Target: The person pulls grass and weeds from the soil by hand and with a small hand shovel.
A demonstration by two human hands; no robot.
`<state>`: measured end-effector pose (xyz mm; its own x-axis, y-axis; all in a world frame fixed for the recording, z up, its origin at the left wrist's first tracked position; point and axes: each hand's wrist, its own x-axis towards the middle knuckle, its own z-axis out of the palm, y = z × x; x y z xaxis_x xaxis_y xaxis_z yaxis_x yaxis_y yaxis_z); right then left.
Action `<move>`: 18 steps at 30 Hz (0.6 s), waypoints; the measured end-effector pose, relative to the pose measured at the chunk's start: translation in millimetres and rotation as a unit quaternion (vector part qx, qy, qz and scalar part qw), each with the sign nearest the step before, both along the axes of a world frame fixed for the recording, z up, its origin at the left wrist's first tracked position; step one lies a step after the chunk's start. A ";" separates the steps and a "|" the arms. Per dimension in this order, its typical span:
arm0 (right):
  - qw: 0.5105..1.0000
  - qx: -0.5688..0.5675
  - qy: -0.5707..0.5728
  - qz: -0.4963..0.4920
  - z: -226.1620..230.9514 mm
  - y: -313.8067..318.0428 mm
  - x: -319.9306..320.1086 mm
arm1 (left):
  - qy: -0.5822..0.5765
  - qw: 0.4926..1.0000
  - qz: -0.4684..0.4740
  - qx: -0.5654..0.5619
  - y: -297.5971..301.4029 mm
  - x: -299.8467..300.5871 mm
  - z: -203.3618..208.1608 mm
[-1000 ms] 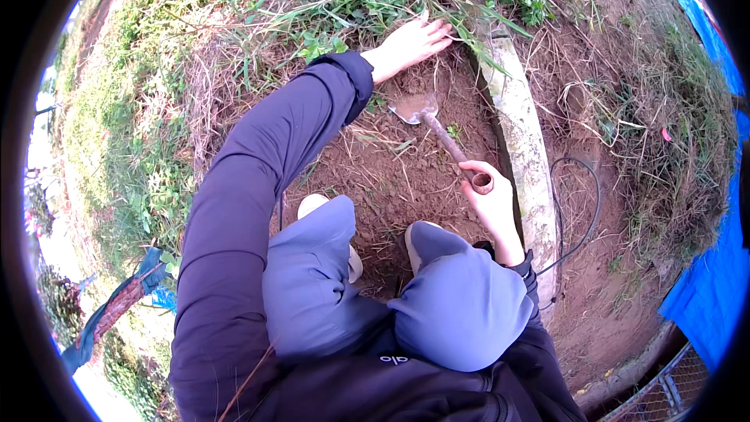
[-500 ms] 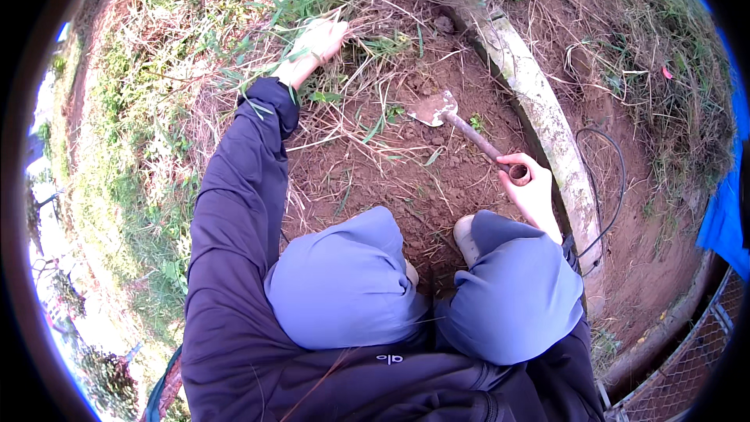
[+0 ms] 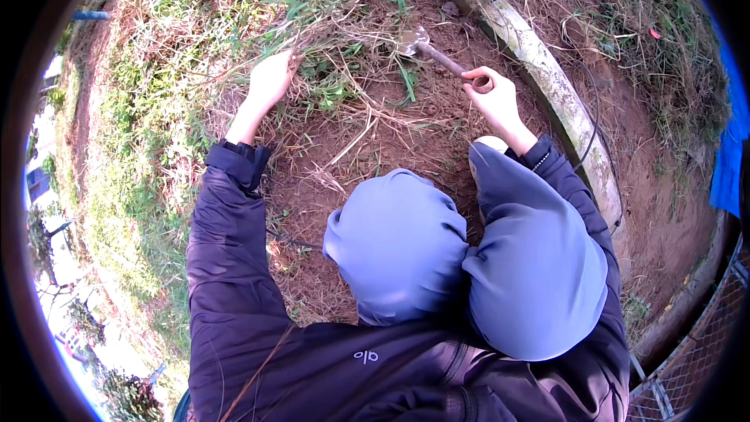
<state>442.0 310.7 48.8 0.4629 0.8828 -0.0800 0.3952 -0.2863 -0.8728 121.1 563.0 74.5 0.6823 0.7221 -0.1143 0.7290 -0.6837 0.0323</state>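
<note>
On crumbly red-brown soil strewn with dry straw, your right hand (image 3: 491, 98) is wrapped around the hollow tube handle of a small metal trowel (image 3: 426, 48), its dull blade resting flat among the stalks. Your left hand (image 3: 269, 78), arm outstretched, closes on a tuft of dry grass (image 3: 312, 39) beside a pale curved concrete edging (image 3: 547, 70).

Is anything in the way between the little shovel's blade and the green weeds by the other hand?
Only loose dry straw lies over the soil between the trowel, held in the right hand, and the green weeds beside the left hand. Nothing solid shows there.
</note>
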 end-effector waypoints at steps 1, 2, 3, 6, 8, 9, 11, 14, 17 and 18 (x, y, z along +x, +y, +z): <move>0.999 -0.012 0.051 -0.014 4.5 0.3 -3.9 | -0.028 0.999 0.009 0.015 0.7 -5.2 6.5; 0.998 -0.012 0.067 -0.017 8.4 -3.1 0.9 | -0.058 0.998 0.015 0.029 1.8 -4.9 10.8; 0.996 -0.018 0.080 -0.027 13.9 -13.7 6.9 | -0.051 0.998 0.004 0.035 -0.2 8.4 15.3; 0.997 -0.057 -0.053 0.016 44.7 -51.7 20.8 | -0.103 0.980 -0.102 0.137 -29.9 71.1 14.5; 0.990 -0.014 -0.110 0.088 33.7 -47.5 7.9 | 0.004 0.994 -0.074 0.086 -48.0 75.2 15.5; 0.989 -0.051 -0.128 0.054 52.8 -68.5 21.2 | -0.078 0.984 -0.133 0.094 -57.2 115.9 -4.9; 0.984 -0.133 -0.119 0.024 75.0 -87.2 28.6 | -0.084 0.970 -0.198 0.111 -65.6 162.3 -45.0; 0.985 -0.123 -0.116 0.025 75.9 -97.1 33.2 | 0.105 0.958 -0.225 0.144 -38.5 185.4 -96.8; 0.987 -0.092 -0.125 0.039 74.6 -94.5 39.2 | 0.013 0.966 -0.213 0.146 -8.3 184.2 -126.7; 0.988 -0.083 -0.127 0.036 73.4 -96.4 40.2 | -0.007 0.966 -0.224 0.133 -7.2 188.2 -126.5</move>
